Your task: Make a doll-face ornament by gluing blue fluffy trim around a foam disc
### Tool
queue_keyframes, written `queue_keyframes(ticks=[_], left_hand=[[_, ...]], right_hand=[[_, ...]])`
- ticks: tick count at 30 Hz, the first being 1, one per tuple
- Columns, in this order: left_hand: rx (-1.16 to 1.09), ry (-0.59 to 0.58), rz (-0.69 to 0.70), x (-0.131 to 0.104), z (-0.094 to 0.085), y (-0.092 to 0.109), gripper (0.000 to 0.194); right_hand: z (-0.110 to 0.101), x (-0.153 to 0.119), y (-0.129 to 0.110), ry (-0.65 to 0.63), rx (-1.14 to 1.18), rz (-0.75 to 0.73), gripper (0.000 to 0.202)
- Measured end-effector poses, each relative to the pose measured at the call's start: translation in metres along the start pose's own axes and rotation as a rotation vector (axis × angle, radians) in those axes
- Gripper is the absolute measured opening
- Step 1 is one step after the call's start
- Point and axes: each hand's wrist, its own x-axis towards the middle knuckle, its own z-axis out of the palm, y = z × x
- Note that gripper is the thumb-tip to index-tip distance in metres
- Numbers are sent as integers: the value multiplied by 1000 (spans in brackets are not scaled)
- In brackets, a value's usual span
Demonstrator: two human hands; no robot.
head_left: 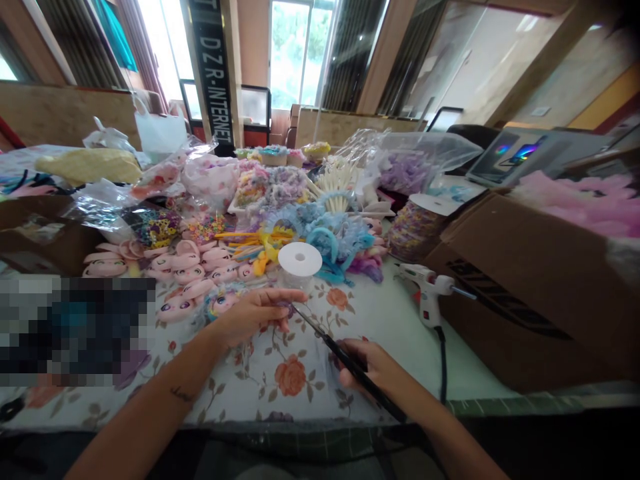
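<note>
My left hand (260, 313) is over the flowered tablecloth (320, 407), its thumb and fingers closed on a small purplish piece (285, 309) whose kind is unclear. My right hand (363, 363) is wrapped round a long black-handled tool (363, 378) with a narrow metal tip. That tip points up and left and meets the purplish piece at my left fingertips. Just beyond my fingers stands a white spool (300, 260). A doll head with pastel hair (223, 303) lies by my left wrist.
Pink doll heads (187, 267) lie left of the spool. Behind it are blue tulle and ribbon (340, 233). A white glue gun (425, 290) with a black cord stands to the right, by a large cardboard box (530, 287). Another spool (417, 227) stands behind the glue gun.
</note>
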Motion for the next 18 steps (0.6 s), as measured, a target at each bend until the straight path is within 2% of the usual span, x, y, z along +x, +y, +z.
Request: queue_keyframes(ticks=[10,18], left_hand=[[-9,-1,1,0,-2,-3,45],[-5,-11,-3,0,-2,-3,44]], right_hand=[[0,0,1,12,10,7,51],[0,2,-1,-18,13,12,50]])
